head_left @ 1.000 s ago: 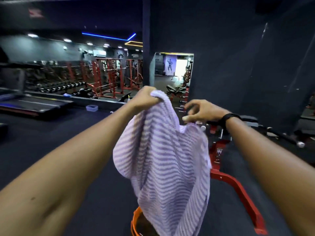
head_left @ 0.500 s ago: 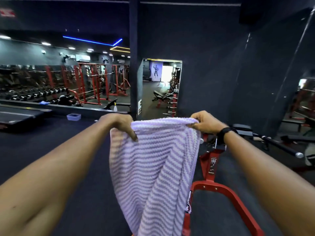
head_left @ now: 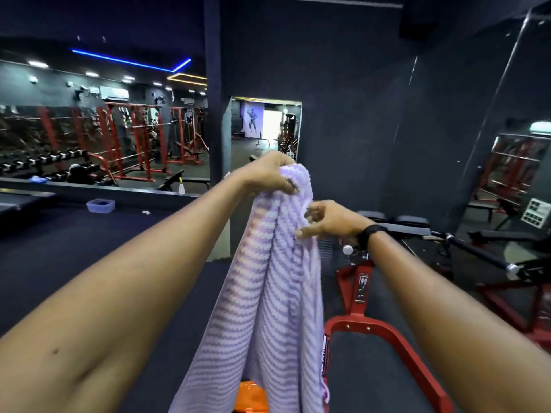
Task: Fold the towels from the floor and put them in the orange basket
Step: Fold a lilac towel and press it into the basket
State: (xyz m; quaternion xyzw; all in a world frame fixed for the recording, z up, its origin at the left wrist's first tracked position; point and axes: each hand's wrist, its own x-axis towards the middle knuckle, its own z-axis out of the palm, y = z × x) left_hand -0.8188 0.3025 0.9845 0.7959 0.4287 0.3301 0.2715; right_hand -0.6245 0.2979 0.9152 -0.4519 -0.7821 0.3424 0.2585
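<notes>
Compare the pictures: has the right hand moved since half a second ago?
Yes. The right hand has dropped from the top edge of the lilac striped towel and now sits below the left hand, closer above the red steel bench frame.

Towel held up at arm's length, gym floor behind.

Left hand point(head_left: 269, 174) grips the bunched top of the striped lilac towel point(head_left: 268, 293), fingers curled round it; towel hangs in long vertical folds down to the bottom edge. Right hand point(head_left: 331, 220), black wristband, sits just beside the towel's right edge lower down, fingers loosely curled, fingertips touching the cloth; no clear pinch visible. Orange basket point(head_left: 252, 396) peeks out below, partly behind the towel. Red bench frame point(head_left: 387, 338) to the right, dumbbell rack point(head_left: 44, 162) far left, small tub point(head_left: 100, 205) on the dark floor.
</notes>
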